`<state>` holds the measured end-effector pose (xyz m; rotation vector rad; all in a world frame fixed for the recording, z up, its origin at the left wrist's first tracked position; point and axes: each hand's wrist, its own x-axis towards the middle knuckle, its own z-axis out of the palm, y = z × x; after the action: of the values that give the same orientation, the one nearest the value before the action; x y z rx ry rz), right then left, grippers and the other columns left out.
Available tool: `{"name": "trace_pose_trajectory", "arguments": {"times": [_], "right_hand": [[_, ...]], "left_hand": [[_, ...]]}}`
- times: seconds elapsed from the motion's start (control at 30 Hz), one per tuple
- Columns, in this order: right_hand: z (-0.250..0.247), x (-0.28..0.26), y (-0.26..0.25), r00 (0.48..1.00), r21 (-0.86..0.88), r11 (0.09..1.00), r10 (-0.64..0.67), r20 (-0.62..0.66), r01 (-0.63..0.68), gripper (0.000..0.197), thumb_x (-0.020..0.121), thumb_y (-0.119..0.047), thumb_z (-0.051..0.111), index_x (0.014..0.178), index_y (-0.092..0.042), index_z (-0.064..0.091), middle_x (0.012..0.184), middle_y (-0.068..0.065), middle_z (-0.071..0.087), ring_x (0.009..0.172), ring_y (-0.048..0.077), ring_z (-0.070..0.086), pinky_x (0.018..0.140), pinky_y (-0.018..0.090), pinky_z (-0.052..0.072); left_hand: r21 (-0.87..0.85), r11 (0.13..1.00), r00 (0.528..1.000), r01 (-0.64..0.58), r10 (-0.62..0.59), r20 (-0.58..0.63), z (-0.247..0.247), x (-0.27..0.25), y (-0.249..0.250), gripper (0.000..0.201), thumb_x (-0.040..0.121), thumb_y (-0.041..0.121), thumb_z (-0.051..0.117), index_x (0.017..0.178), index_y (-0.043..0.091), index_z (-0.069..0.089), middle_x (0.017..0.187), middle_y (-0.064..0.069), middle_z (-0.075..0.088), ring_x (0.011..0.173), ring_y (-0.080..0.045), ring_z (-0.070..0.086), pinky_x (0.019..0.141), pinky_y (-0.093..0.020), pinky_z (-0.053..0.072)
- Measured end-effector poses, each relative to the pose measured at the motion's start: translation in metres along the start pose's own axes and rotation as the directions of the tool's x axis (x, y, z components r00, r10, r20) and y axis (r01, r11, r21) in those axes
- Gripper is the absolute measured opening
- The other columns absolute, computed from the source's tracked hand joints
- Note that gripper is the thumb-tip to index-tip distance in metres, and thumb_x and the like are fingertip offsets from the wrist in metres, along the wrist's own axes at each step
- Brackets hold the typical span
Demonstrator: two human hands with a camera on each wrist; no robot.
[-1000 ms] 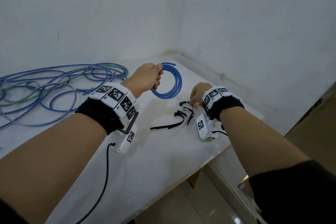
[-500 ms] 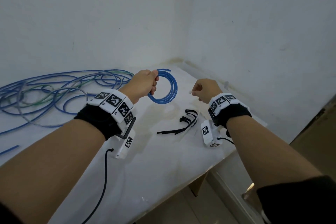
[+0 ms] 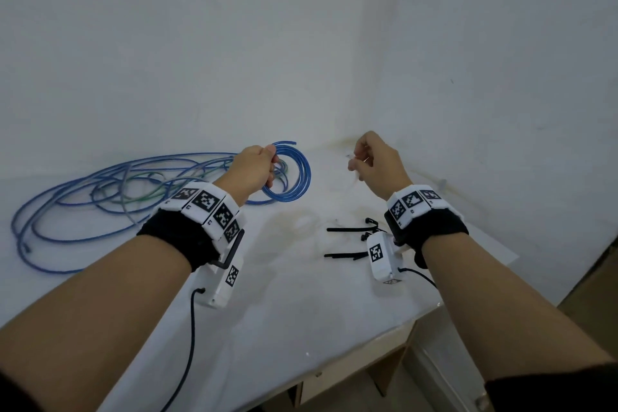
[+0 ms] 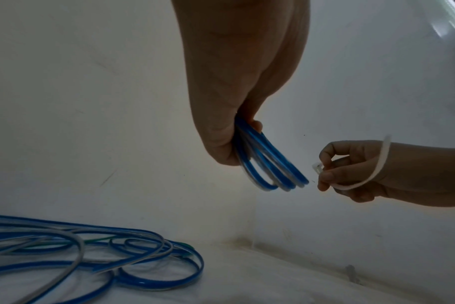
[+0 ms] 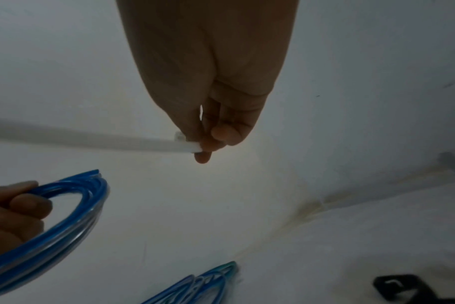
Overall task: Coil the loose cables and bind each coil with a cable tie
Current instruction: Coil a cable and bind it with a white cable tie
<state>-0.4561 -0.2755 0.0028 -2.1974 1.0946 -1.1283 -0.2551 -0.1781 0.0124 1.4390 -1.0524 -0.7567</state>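
Note:
My left hand [image 3: 257, 166] grips a small blue cable coil [image 3: 297, 177] and holds it upright above the white table [image 3: 301, 294]. The coil [image 4: 270, 166] hangs from the curled fingers in the left wrist view. My right hand [image 3: 371, 160], raised to the coil's right, pinches a white cable tie [image 4: 361, 176] near its head, and the strap curves back over the hand. In the right wrist view the white tie [image 5: 143, 144] runs left from the pinching fingertips [image 5: 203, 152], and the coil [image 5: 73, 207] is at lower left. A short gap separates tie and coil.
A loose tangle of blue, grey and green cables [image 3: 110, 197] lies on the table's left side. Several black cable ties [image 3: 351, 241] lie under my right wrist. Walls meet in a corner just behind. The table's front edge [image 3: 334, 371] drops off at lower right.
Both hands have risen off the table. My right hand left the black ties and now holds a white tie up beside the coil; the left hand lifted the coil higher.

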Motion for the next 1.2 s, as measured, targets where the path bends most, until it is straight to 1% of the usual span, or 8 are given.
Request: {"name": "trace_pose_trajectory", "arguments": {"times": [0.2,0.33,0.5,0.63,0.77,0.87,1.03,1.2], "right_hand": [[0.037,-0.009,-0.038,0.986,0.365,0.918,0.122,0.115,-0.157,0.022,0.088,0.007,0.052,0.076,-0.011,0.055,0.068,0.011,0.061,0.043,0.009,0.057,0.046,0.020,0.050],[0.067,-0.016,-0.063,0.948,0.711,0.631,0.149,0.282,-0.311,0.021,0.092,0.011,0.043,0.083,0.003,0.061,0.075,0.017,0.064,0.055,0.013,0.066,0.060,0.021,0.057],[0.099,-0.021,-0.094,0.913,0.848,0.361,0.029,0.406,-0.388,0.018,0.089,0.014,0.044,0.095,0.011,0.060,0.081,0.019,0.070,0.075,0.023,0.071,0.076,0.027,0.059],[0.121,-0.024,-0.117,0.935,0.867,0.380,-0.014,0.354,-0.322,0.010,0.091,-0.002,0.054,0.090,0.004,0.061,0.080,0.015,0.070,0.074,0.020,0.071,0.072,0.026,0.059],[0.143,-0.023,-0.134,0.957,0.798,0.556,-0.018,0.291,-0.232,0.016,0.095,-0.012,0.051,0.084,-0.008,0.061,0.077,0.008,0.060,0.057,0.011,0.054,0.053,0.019,0.048],[0.158,-0.024,-0.146,0.962,0.744,0.645,-0.048,0.269,-0.176,0.016,0.092,-0.010,0.056,0.079,-0.011,0.066,0.075,0.012,0.052,0.057,0.011,0.041,0.055,0.021,0.036],[0.172,-0.031,-0.167,0.931,0.798,0.574,-0.163,0.327,-0.180,0.013,0.090,0.005,0.054,0.091,-0.007,0.054,0.071,0.011,0.058,0.055,0.010,0.059,0.054,0.019,0.049],[0.184,-0.034,-0.181,0.862,0.738,0.628,-0.206,0.463,-0.247,0.012,0.093,0.001,0.052,0.083,-0.005,0.049,0.077,0.016,0.063,0.062,0.020,0.068,0.062,0.025,0.058]], "left_hand": [[0.027,0.999,0.997,-0.019,0.021,-0.076,-0.031,-0.013,0.001,0.035,0.101,0.022,0.034,0.070,0.011,0.045,0.059,-0.003,0.039,0.047,-0.015,0.038,0.053,-0.027,0.035],[0.023,1.000,0.991,-0.008,0.011,-0.136,-0.056,-0.022,0.002,0.034,0.101,0.022,0.034,0.070,0.011,0.045,0.059,-0.004,0.040,0.050,-0.017,0.038,0.055,-0.029,0.035],[0.014,1.000,0.978,0.011,-0.008,-0.210,-0.091,-0.033,-0.002,0.034,0.101,0.021,0.033,0.071,0.010,0.044,0.059,-0.005,0.038,0.051,-0.018,0.037,0.054,-0.029,0.034],[0.024,0.999,0.962,0.036,-0.028,-0.271,-0.117,-0.039,-0.008,0.034,0.100,0.020,0.034,0.070,0.010,0.045,0.059,-0.005,0.040,0.050,-0.019,0.038,0.055,-0.030,0.034],[0.027,0.998,0.958,0.056,-0.046,-0.282,-0.140,-0.047,-0.013,0.034,0.101,0.021,0.033,0.070,0.011,0.045,0.059,-0.005,0.039,0.050,-0.018,0.038,0.055,-0.030,0.035],[0.050,0.997,0.957,0.058,-0.041,-0.286,-0.153,-0.054,-0.017,0.034,0.101,0.020,0.032,0.070,0.011,0.044,0.059,-0.004,0.038,0.050,-0.018,0.038,0.052,-0.028,0.034],[0.096,0.994,0.942,0.055,-0.019,-0.334,-0.169,-0.059,-0.025,0.032,0.100,0.023,0.033,0.072,0.013,0.046,0.062,-0.004,0.042,0.054,-0.017,0.041,0.056,-0.028,0.037],[0.110,0.993,0.939,0.037,0.003,-0.344,-0.180,-0.062,-0.028,0.032,0.099,0.026,0.035,0.073,0.013,0.048,0.061,-0.003,0.044,0.055,-0.018,0.043,0.068,-0.035,0.038]]}}
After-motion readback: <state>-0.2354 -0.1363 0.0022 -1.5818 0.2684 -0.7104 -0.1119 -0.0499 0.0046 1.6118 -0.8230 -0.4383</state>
